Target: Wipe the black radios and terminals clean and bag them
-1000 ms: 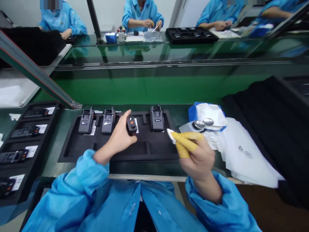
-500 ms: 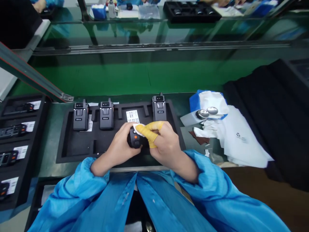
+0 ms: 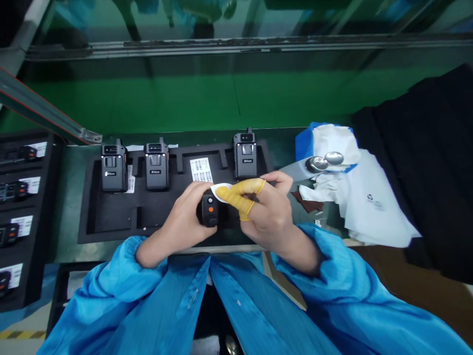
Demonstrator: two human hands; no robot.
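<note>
My left hand (image 3: 185,209) is closed round a black handheld radio (image 3: 210,209), whose side with an orange button faces up. Yellow finger cots cover the thumb and a finger of my right hand (image 3: 268,209). That hand pinches a small white wipe (image 3: 220,191) at the radio's upper corner. Behind my hands lies a black foam tray (image 3: 111,228). In it rest a left radio (image 3: 114,167), a middle radio (image 3: 157,166) and a right radio (image 3: 245,155), all marked "Riton". A white label sheet (image 3: 201,170) lies in the tray between the middle and right ones.
Right of the tray are a blue box (image 3: 303,143) with white wipes, a bottle with a metal lid (image 3: 316,164), a brown cloth piece (image 3: 307,203) and a white plastic bag (image 3: 377,207). Black cloth (image 3: 421,143) hangs at far right. Another tray (image 3: 33,266) with several devices stands left.
My right hand has shifted slightly right, with the wipe now at the radio's corner. The held radio is turned more upright. The whole view has tipped downward.
</note>
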